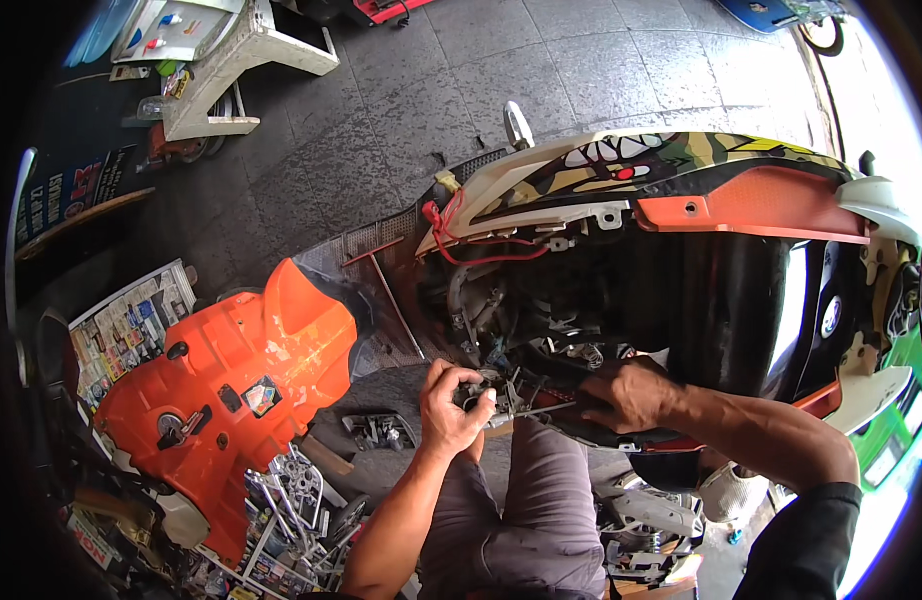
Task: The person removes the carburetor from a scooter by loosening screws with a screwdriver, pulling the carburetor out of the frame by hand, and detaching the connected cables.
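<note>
My left hand [455, 408] is curled, thumb and fingers closed around a small metal carburetor [493, 388] at the open middle of a scooter. From my closed right hand [626, 395] the thin metal shaft of a screwdriver [546, 409] points left to the carburetor. Its handle is hidden in my fingers, and whether its tip touches the metal cannot be made out. Around both hands lies the scooter's stripped body, with a dark cavity [591, 285] and a loose red wire [491, 258] beyond them.
An orange body panel [231, 375] lies at the left. A T-handled wrench [396, 305] rests on the footboard. The camouflage side panel [581, 175] runs along the far side. Metal parts [306, 510] crowd the lower left, and a white stool [221, 75] stands far left.
</note>
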Demonstrator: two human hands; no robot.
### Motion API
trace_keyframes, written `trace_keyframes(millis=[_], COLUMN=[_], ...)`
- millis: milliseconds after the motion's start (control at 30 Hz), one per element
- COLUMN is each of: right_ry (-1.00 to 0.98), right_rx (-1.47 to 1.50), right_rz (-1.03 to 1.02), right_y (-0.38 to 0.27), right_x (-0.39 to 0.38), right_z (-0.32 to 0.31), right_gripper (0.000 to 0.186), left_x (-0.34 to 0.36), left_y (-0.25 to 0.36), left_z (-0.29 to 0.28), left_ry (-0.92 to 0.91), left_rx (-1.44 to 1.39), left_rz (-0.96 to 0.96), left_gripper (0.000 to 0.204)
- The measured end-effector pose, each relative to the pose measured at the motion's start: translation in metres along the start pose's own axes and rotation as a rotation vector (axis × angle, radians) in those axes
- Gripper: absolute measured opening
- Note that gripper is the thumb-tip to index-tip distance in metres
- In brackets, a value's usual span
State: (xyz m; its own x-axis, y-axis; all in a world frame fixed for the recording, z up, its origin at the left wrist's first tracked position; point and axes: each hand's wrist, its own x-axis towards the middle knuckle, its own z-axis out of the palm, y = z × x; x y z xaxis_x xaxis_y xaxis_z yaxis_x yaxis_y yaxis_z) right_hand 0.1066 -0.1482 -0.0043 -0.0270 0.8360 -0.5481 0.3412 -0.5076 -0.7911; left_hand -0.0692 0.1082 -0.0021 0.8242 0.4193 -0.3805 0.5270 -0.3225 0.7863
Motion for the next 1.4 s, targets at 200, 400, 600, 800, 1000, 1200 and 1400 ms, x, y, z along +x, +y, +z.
trace_keyframes(millis=[200,400,600,800,1000,1200,1400], right_ry=[0.076,0.033,0.056,0.496,0.391,0.167,0.38], right_rx=[-0.063,0.079,0.242,0.542,0.253,0.584,0.68], right_rz=[-0.078,0.002,0.07,0.832,0.752,0.918,0.931], right_y=[0.005,0.013,0.002,-0.006,0.016,-0.012,-0.015], right_x=[-0.001,-0.002,0.001,0.007,0.004,-0.01,-0.019], right_z=[0.003,0.004,-0.016,0.005,0.023,-0.007,0.007], right_gripper=[0.046,0.05,0.047,0.059,0.062,0.048,0.052], left_x=[0.007,0.06,0.079,0.083,0.093,0.092,0.098], left_y=[0.016,0.054,0.041,0.032,0.041,0.032,0.04], left_z=[-0.003,0.022,0.043,0.044,0.046,0.046,0.05], left_ry=[-0.002,-0.869,-1.316,-1.363,-1.414,-1.576,-1.59], left_rx=[0.152,0.345,0.409,0.371,0.346,0.392,0.394], left_rz=[0.024,0.366,0.205,0.176,0.223,0.265,0.334], left_gripper=[0.02,0.024,0.033,0.03,0.036,0.038,0.039])
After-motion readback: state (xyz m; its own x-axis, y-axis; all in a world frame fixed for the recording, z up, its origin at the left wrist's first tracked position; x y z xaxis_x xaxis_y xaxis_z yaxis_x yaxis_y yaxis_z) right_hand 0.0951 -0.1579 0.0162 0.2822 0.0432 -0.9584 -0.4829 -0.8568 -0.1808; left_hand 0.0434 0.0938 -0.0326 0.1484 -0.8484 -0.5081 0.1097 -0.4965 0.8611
